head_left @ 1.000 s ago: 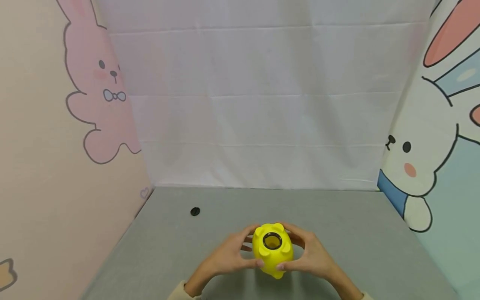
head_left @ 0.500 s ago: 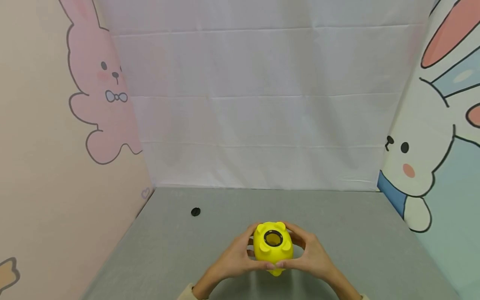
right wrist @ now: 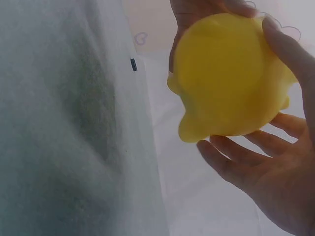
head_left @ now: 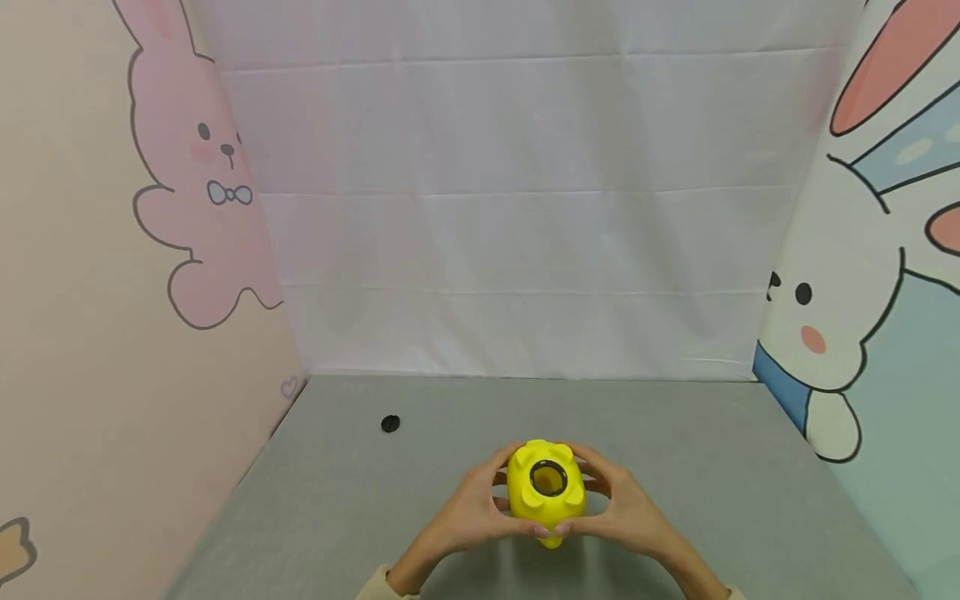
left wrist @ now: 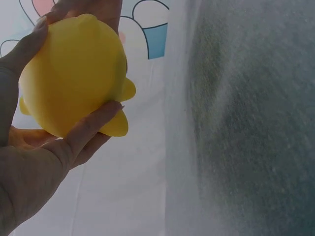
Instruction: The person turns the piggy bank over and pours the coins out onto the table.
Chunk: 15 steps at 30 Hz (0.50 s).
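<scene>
Both hands hold a yellow piggy bank (head_left: 547, 510) between them, above the near part of the table. Its underside faces up in the head view, showing stubby feet and a round opening (head_left: 548, 478) with a black ring. The left hand (head_left: 474, 515) grips one side and the right hand (head_left: 628, 512) the other. Their thumbs nearly meet on the near side, and the fingers curve round the far side. In the left wrist view, the smooth round body of the bank (left wrist: 74, 73) fills the grasp. A small black round cap (head_left: 390, 423) lies farther back on the left.
A grey cloth (head_left: 337, 500) covers the table. Behind it hangs a creased white sheet (head_left: 517, 233). Printed walls with rabbit drawings (head_left: 206, 192) stand at both sides.
The left hand has shifted slightly right, bringing its thumb along the bank to beside the right thumb. The bank has turned a little and risen slightly in view. The cap has stayed put.
</scene>
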Available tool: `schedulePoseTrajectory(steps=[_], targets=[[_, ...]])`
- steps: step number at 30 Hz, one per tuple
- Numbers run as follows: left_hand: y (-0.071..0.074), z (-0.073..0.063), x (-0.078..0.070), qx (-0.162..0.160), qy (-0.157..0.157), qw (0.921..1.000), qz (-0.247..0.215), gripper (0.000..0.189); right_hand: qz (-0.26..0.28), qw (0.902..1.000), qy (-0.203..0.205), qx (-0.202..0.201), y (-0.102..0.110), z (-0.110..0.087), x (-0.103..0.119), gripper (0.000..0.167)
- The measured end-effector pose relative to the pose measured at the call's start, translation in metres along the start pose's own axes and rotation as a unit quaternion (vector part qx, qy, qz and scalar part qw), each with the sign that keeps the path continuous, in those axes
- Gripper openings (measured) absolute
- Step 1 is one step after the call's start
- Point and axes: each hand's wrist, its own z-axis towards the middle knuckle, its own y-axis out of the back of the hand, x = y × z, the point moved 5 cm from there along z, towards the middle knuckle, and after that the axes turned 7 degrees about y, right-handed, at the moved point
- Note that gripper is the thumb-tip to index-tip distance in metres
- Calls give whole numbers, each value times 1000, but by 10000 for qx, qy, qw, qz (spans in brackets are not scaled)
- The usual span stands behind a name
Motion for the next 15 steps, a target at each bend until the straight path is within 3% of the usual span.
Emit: schedulePoseTrajectory(steps=[6,10,13,15], targets=[[0,-2,-3,-23,-337,9983,485,107,225,9996,22,197,7,-3,1,72],[1,-2,-5,-80,-674,9950,735,110,230,9971,-724,68,12,0,1,54],[2,-3,-8,-108,-952,9914,891,111,356,9899,-1369,62,14,0,-2,52],[2,-3,-10,-109,-1110,9890,975,110,510,9876,-1466,242,13,-1,-4,56]])
